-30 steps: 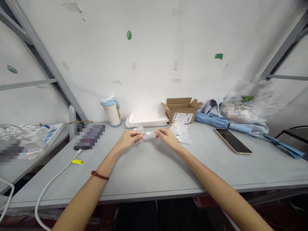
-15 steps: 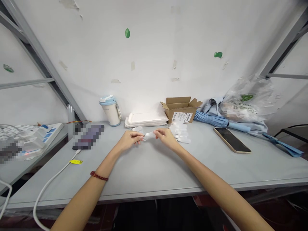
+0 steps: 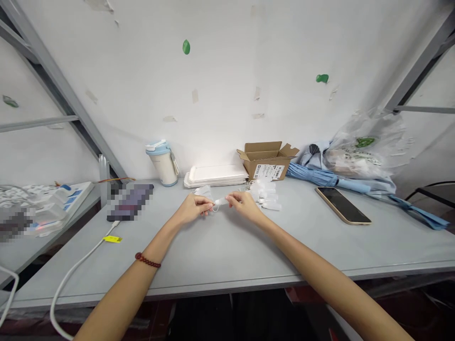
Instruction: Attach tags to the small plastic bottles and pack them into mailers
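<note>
A small white translucent plastic bottle (image 3: 221, 201) with a narrow tip and a thin loop lies sideways between my two hands, just above the table. My left hand (image 3: 192, 209) pinches its narrow, looped end. At the wider end, the fingertips of my right hand (image 3: 244, 205) are closed on the bottle. Several similar white bottles (image 3: 270, 206) lie in a pile just beyond my right hand. Behind my left hand are more translucent pieces (image 3: 203, 190), partly hidden and too small to make out.
Flat white trays or cases (image 3: 216, 176) are stacked by the wall, between a blue-lidded cup (image 3: 162, 166) and an open cardboard box (image 3: 265, 166). To the right lie a phone (image 3: 343, 206), a folded blue umbrella (image 3: 313, 174) and a plastic bag (image 3: 366, 147). A cabled dark device (image 3: 131, 202) lies left.
The bottle and my fingertips sit slightly lower in view, and the bottle's angle has shifted a little. Both hands keep their pinch. The camera view has moved slightly.
</note>
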`<action>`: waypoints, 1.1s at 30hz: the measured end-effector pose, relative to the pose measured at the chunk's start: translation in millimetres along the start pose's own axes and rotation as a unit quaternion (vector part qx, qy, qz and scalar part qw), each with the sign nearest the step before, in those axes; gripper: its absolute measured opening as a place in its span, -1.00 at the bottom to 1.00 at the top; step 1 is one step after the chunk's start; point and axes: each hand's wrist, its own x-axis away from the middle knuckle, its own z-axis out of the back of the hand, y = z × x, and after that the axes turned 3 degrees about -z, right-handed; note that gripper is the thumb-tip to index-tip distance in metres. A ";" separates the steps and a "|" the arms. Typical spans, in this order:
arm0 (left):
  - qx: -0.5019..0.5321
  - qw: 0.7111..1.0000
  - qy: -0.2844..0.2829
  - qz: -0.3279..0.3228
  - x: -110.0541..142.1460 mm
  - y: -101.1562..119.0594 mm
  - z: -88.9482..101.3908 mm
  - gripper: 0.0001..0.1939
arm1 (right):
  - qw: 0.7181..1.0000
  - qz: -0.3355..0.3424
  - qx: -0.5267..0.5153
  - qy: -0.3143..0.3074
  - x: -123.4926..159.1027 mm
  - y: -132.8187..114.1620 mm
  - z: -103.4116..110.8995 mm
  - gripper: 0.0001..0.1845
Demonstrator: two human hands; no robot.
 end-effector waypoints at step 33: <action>0.067 0.976 0.207 0.005 -0.3 0.1 39.9 -0.51 | 0.864 -0.062 0.499 -0.021 -13.5 19.7 46.2 -0.68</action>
